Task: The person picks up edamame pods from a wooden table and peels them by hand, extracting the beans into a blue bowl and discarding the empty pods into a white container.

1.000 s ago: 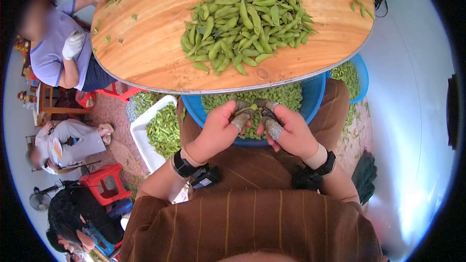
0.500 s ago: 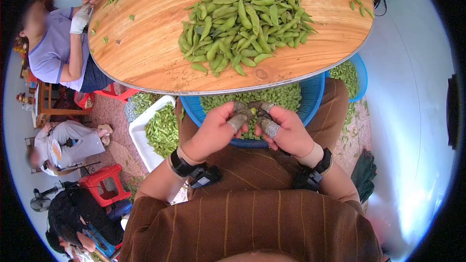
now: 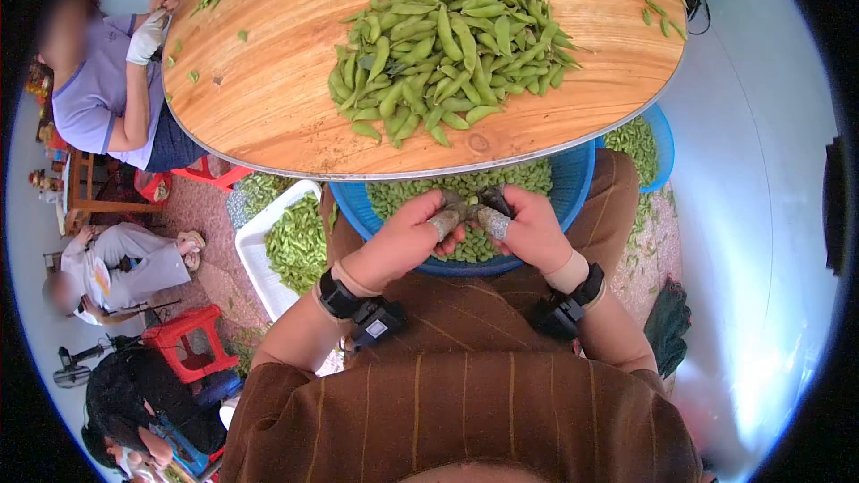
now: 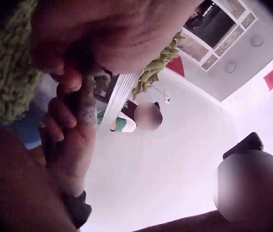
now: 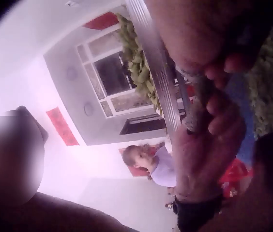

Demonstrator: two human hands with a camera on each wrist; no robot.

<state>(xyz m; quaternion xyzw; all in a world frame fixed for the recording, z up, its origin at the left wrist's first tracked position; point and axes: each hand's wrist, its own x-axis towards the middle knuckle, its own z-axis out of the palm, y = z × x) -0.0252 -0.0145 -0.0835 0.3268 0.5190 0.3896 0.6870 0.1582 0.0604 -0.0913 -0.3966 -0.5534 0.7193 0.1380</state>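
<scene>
Meeting, left hand (image 3: 417, 228) and right hand (image 3: 531, 226) pinch a green pod (image 3: 472, 200) between their fingers (image 3: 493, 222).

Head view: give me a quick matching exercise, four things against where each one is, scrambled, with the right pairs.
Things
1. Pod pile
2. Large blue basin
3. White tray
4. Dark bundle

Places
A. On the floor, at the right of the picture
B. Beneath the left hand and right hand
C. On the wooden table
D. Just left of the large blue basin

Pairs: 1-C, 2-B, 3-D, 4-A
</scene>
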